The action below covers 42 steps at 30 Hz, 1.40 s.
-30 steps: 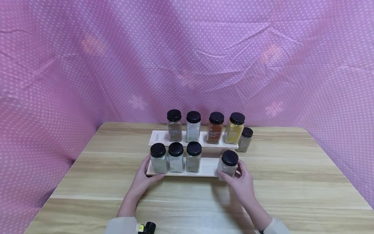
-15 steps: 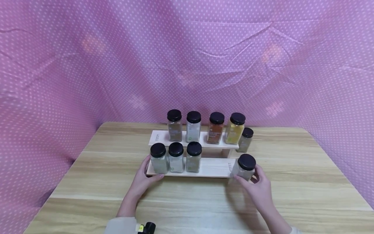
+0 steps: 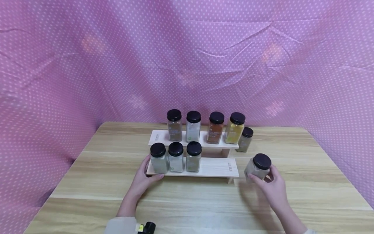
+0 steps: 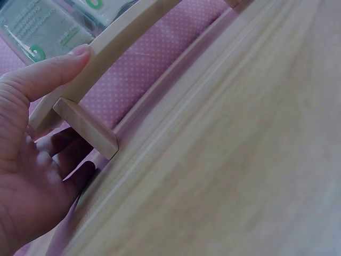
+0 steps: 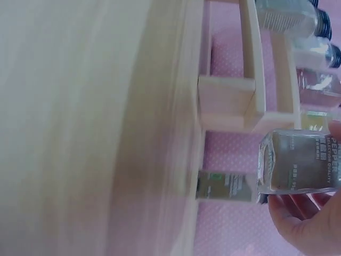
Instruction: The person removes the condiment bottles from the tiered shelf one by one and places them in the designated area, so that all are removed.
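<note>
A polka-dot cloth point(image 3: 187, 65) hangs beyond your fingers, behind the table point(image 3: 181, 201) that lies beneath both hands. The two-level rack point(image 3: 216, 166) stands between your hands. The step in hand, as judged here, is to hold one jar off the rack's right end with one hand while steadying the rack with the other. The next move would call for a level grip on the jar, kept clear of the rack's corner, and a soft set-down.

Your left hand point(image 3: 142, 180) is at the rack's left end; your right hand point(image 3: 274, 189) is well apart from the rack, to its right.

The jar point(image 3: 252, 169) is in your right fingers, off the table and close to upright; its label reads "PEPPER". Three front jars point(image 3: 176, 164) stand in a row starting just beside your left fingertips; four back jars point(image 3: 215, 134) stand beyond them on the upper level. The far jar point(image 3: 244, 144) stands on the table, beyond and to the left of your right fingers.

Your right thumb point(image 3: 257, 179) presses the jar's near side, the fingers bent round the other, parted by its width. Your left thumb point(image 4: 64, 68) rests along the shelf's front edge, the fingers curving loosely behind its end support; how firmly they press, you cannot tell.
</note>
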Available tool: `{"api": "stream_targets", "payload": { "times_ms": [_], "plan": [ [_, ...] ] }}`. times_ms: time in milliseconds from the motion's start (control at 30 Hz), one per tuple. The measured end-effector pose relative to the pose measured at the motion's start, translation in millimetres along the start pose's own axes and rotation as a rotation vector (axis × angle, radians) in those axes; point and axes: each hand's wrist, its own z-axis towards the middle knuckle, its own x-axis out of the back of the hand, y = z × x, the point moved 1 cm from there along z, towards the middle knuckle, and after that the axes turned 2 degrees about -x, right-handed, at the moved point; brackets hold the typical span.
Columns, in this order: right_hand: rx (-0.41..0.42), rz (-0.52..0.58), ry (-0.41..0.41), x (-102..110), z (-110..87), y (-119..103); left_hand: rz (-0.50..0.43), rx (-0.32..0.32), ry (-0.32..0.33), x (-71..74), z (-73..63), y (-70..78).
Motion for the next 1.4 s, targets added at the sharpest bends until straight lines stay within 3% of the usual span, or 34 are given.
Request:
{"api": "stream_targets", "payload": {
  "times_ms": [33, 333, 567, 900, 1400],
  "plan": [
    [0.008, -0.013, 0.0, 2, 3.1, 7, -0.004, 0.002, 0.0, 0.0, -0.1, 0.0],
    [-0.061, -0.031, -0.007, 13, 16.0, -4, 0.015, 0.001, 0.0, 0.1, -0.5, -0.2],
    [-0.063, -0.071, -0.03, 18, 22.9, -18, 0.015, -0.002, 0.0, 0.2, -0.5, 1.1],
    [-0.071, -0.132, -0.062, 24, 45.2, -9, -0.001, 0.008, -0.001, 0.3, -0.5, 0.5],
    [-0.11, -0.102, -0.091, 25, 80.6, -6, 0.006, 0.022, -0.007, 0.5, -1.1, 0.5]
  ]
}}
